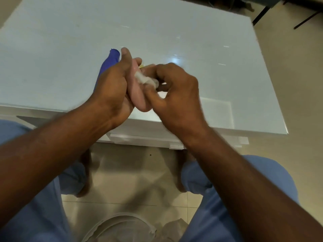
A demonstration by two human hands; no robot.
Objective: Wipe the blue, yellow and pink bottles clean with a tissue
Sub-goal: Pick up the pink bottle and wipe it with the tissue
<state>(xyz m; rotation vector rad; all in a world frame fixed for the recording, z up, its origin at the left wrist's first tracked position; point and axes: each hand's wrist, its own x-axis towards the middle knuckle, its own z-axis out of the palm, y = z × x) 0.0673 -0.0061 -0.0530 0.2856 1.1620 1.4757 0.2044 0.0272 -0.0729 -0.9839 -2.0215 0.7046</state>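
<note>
Pink plastic is what both hands work on, just above the near edge of the white tabletop [209, 49]. Nearest the body, the pink bottle [139, 100] lies in the left hand [111, 88], whose fingers curl round it with the thumb stretched along its far side. The right hand [174, 91] pinches a crumpled white tissue [146, 79] between thumb and fingertips and presses it against the bottle's upper side. To do this well, I judge that the left hand should hold firm and turn the bottle slowly, while the tissue runs along its whole length with steady pressure, a fresh fold turned outward. Farther off, behind the left hand, the blue bottle [109, 62] lies on the tabletop. A sliver of yellow [142, 65], probably the yellow bottle, peeps between the hands; most is hidden.
</note>
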